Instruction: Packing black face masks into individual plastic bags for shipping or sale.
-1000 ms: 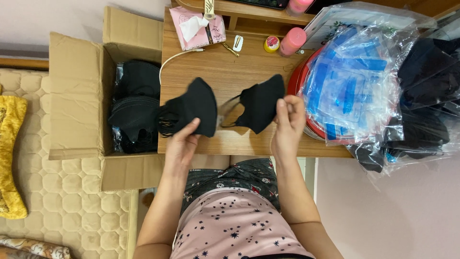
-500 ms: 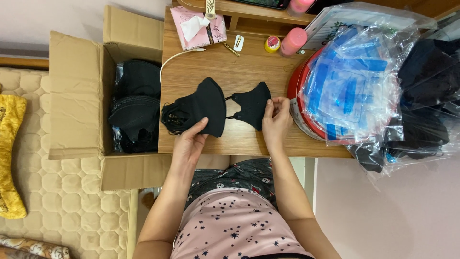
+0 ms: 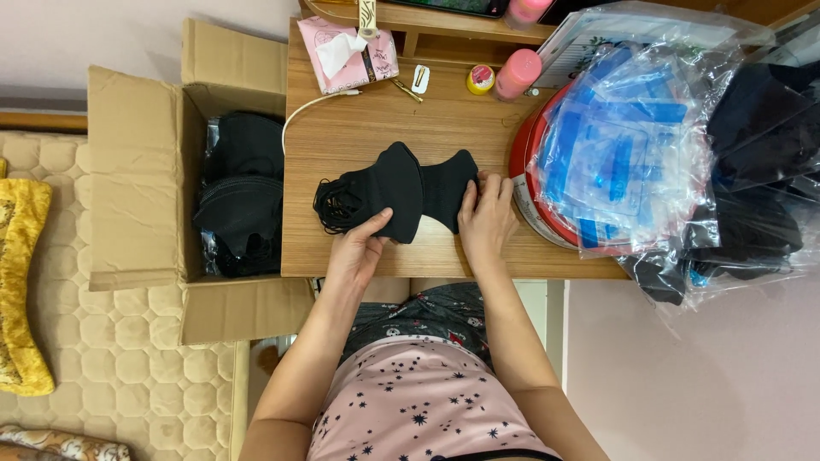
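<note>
Home bedroom, quilted mattress (image 3: pixel 128 376), wooden desk (image 3: pixel 359 128)

Wooden desk (image 3: pixel 367 137): sitting at centre, light grain. Open cardboard box (image 3: pixel 145 171): standing against the desk's left edge, flaps spread, holding bagged black items (image 3: pixel 243 205). Pink tissue pack (image 3: pixel 346 53): lying at the desk's back edge, a white tissue sticking out. Small yellow-lidded jar (image 3: pixel 480 79) and pink bottle (image 3: pixel 518 75): standing side by side near the back. Red round basin (image 3: pixel 525 162): resting at the desk's right end, holding clear plastic bags (image 3: pixel 623 145) with blue contents, possibly packaging. Yellow cloth (image 3: pixel 21 282): lying on a quilted mattress (image 3: pixel 111 367) at far left.
</note>
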